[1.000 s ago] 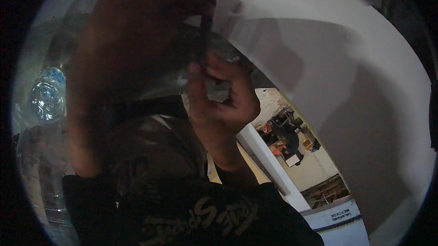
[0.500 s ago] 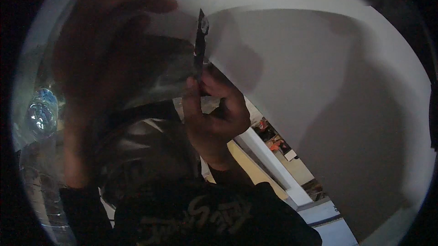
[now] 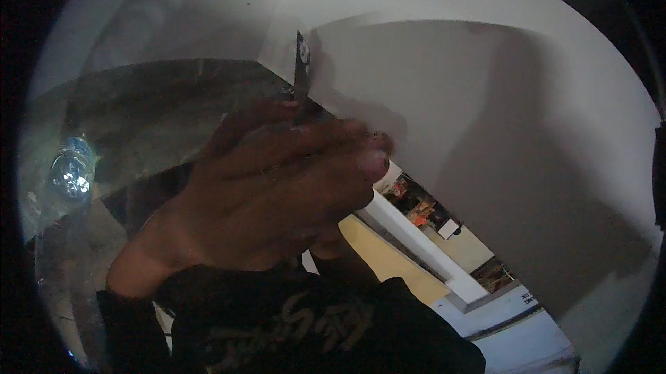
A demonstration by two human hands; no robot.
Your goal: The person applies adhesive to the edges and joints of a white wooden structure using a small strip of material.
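Observation:
A dark, narrow pointed blade point(image 3: 302, 62) stands upright in front of the pale wall, with a light patch along its upper edge. My left hand point(image 3: 270, 187) lies across in front of my right hand, its fingers pressed together and bent over at the right. Its thumb side is close to the foot of the blade. Behind it, my right hand is mostly covered; only its wrist point(image 3: 329, 249) shows clearly. The blade's lower end and the grip on it are hidden by the left hand.
A large pale panel point(image 3: 416, 83) with shadows fills the right side. At the left stands a clear plastic bottle point(image 3: 73, 169). Below right are a white rail point(image 3: 423, 249), a yellow board point(image 3: 388, 256) and small colourful items point(image 3: 420, 211).
My left hand has come down from the upper left and crossed over my right hand. The blade has dropped slightly and stays upright.

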